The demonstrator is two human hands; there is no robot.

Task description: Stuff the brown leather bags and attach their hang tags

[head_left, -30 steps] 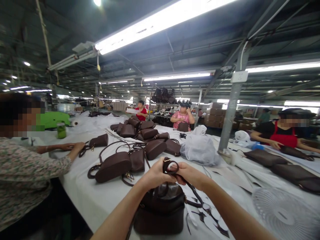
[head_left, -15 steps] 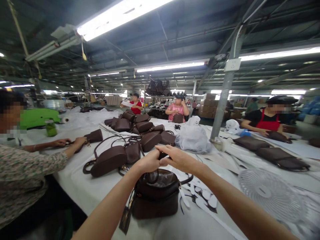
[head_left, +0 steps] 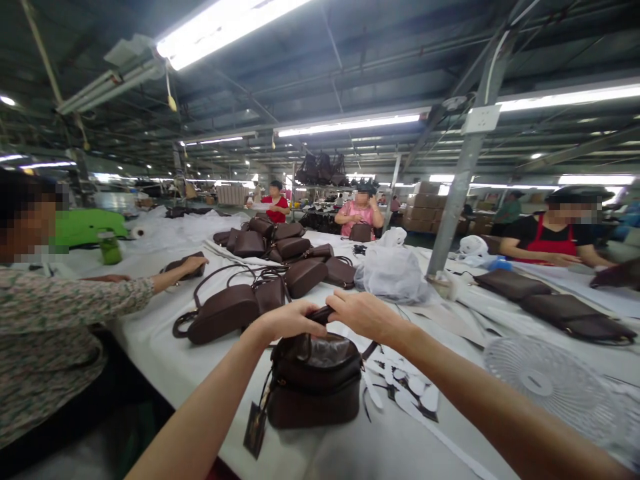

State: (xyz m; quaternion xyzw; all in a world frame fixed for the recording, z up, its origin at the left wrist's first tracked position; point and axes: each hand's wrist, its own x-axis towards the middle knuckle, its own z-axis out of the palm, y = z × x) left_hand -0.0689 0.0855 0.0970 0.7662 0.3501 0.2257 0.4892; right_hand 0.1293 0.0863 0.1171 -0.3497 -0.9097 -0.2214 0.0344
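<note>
Dark brown bag (head_left: 315,405), white tabletop (head_left: 170,363), green jar (head_left: 111,251), co-worker's floral-patterned sleeve (head_left: 107,299).

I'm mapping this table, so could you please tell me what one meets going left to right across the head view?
Green jar, dark tag, open bag, white scraps, fan.

Single cam, worn on my head, facing forward and down over the counter (head_left: 320,455). My left hand (head_left: 290,322) and right hand (head_left: 361,315) sit close, just below frame centre, brown bag (head_left: 314,403) nearer the bottom. Wide view: runs back past the grey pillar (head_left: 459,200), ceiling light (head_left: 230,28) up top.
</note>
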